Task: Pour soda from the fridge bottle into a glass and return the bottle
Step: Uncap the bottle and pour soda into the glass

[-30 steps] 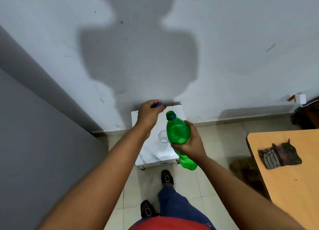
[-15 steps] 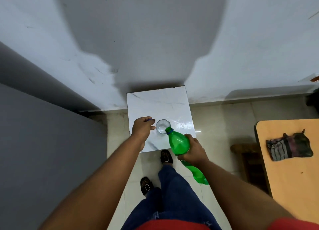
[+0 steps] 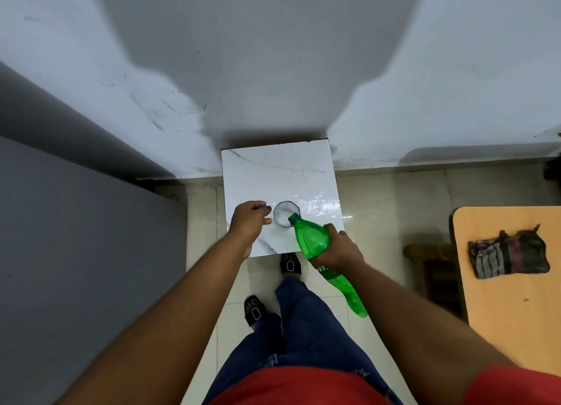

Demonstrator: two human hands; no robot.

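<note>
Item: green soda bottle (image 3: 312, 240), gripped in my right hand (image 3: 341, 249), had tipped since a second before; its mouth now met the glass (image 3: 285, 213) rim on the marble tabletop (image 3: 273, 173). Pouring begun. Left hand (image 3: 249, 222) fingers, beside the glass, clenched the blue cap (image 3: 261, 206).

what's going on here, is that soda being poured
Yes. A person stands over a small white marble-look table and tips a green bottle with the right hand, its open mouth at the rim of a glass on the table. Something pale and frothy already shows in the glass. The left hand rests beside the glass, pinching what looks like the blue cap. A folded cloth lies on a wooden table to the right.
</note>
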